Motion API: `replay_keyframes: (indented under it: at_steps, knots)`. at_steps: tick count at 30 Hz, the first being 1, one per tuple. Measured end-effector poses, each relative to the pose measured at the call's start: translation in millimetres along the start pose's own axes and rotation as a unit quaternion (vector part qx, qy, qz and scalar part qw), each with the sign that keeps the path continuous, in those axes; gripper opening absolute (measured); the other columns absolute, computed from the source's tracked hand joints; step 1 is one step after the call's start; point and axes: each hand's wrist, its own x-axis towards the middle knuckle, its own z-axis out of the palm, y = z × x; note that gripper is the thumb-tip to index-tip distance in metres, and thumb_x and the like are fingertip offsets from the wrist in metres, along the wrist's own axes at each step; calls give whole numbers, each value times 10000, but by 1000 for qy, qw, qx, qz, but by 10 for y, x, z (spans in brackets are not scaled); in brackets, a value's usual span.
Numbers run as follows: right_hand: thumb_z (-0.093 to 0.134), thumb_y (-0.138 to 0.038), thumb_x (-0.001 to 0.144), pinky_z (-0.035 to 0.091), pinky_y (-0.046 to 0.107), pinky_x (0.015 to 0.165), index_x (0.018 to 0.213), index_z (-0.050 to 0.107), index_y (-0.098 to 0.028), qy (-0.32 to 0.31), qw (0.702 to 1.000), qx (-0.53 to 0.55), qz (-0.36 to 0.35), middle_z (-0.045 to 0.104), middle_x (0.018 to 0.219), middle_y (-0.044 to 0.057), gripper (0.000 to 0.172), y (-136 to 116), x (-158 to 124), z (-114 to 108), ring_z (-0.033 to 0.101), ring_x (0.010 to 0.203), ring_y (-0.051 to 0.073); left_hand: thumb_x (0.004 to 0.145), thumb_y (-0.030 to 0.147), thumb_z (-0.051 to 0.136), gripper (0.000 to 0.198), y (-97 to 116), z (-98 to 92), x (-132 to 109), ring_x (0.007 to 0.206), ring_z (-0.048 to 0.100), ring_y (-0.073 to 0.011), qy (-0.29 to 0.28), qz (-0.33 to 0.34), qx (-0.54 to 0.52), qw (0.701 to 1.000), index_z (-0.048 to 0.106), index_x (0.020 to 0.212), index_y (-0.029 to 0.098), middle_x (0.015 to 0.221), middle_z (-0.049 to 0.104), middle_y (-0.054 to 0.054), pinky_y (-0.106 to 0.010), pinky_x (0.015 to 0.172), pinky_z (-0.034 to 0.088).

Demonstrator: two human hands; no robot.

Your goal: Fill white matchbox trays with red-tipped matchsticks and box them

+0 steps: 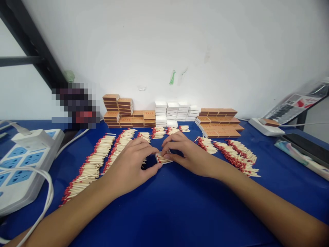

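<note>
1. Settling matches into a small white tray looks like the step in hand. Fingers hide part of the tray, so I cannot tell how many are in it.
2. The tray is in the middle, in front of the person, low over the blue table. I cannot tell if its bottom touches the table.
3. The left hand pinches the tray's left end. Its thumb is at the near corner and a finger is at the far corner, with the tray between them.
4. The right hand bends over the tray's right side. Its thumb and pointing finger are close to each other, right by the matches. I cannot tell if they pinch a match or just push.
5. I think the next move calls for a steady left pinch and soft little pushes from the right fingers, so the matches lie flat and none pokes out.
6. More loose matches lie in long rows on the left and in messy piles on the right.
</note>
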Motion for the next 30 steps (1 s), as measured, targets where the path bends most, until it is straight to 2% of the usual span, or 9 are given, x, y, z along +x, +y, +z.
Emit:
replay_keyframes:
  at_steps: [7, 10, 18, 21, 24, 27, 30]
  knots:
    - [700, -311, 1003, 454, 438, 1067, 1000, 749, -250, -3, 1000, 7, 11, 655, 1160, 75, 79, 5, -1, -4, 536, 1210, 262, 944, 295, 749, 152, 2, 14, 0, 1057, 638, -216, 0, 6, -8, 1000, 728, 1079, 228, 1039, 762, -12, -435, 1033, 504]
    - [714, -269, 989, 451, 430, 1064, 967, 757, -249, 4, 1000, -8, 11, 649, 1180, 71, 52, 15, -7, -7, 531, 1216, 257, 940, 291, 752, 169, -1, 22, 4, 1058, 639, -225, -1, 7, -5, 1000, 727, 1093, 223, 1042, 761, -21, -445, 1024, 511]
    - [574, -265, 1069, 466, 415, 1032, 1050, 758, -248, -8, 1000, 4, -1, 670, 1138, 81, 185, -11, 3, -24, 552, 1181, 245, 933, 290, 757, 183, -15, 18, 1, 1070, 644, -243, -3, 5, 0, 1000, 733, 1100, 220, 1046, 757, -40, -445, 1025, 511]
    - [495, -264, 1100, 462, 422, 1028, 1069, 729, -246, 5, 1000, 1, -15, 691, 1115, 75, 236, -19, 16, -32, 574, 1135, 235, 933, 299, 756, 196, -6, 10, -1, 1071, 646, -248, -6, 3, 2, 1000, 736, 1108, 213, 1045, 758, -45, -448, 1019, 516]
    - [533, -269, 1081, 470, 427, 987, 1031, 704, -239, 59, 997, -42, -21, 715, 1049, 63, 181, 51, 31, -56, 598, 1052, 237, 930, 298, 761, 217, -3, 7, -5, 1066, 644, -254, -11, 2, 7, 1000, 738, 1126, 208, 1029, 755, -52, -456, 999, 526]
    - [584, -265, 1045, 477, 454, 957, 1029, 708, -225, 130, 982, -136, 8, 728, 1040, 85, 131, 238, 34, -91, 596, 1050, 276, 929, 302, 762, 228, -6, 12, -11, 1077, 644, -256, -5, 2, 9, 1000, 740, 1131, 200, 1030, 757, -60, -463, 1009, 528]
    - [546, -238, 1042, 467, 528, 987, 1179, 723, -197, 126, 961, -243, 48, 720, 1165, 145, 228, 466, 17, -111, 564, 1143, 340, 935, 311, 756, 219, -5, 17, -16, 1068, 648, -247, -2, 5, 6, 1000, 743, 1121, 197, 1030, 757, -58, -459, 1018, 527]
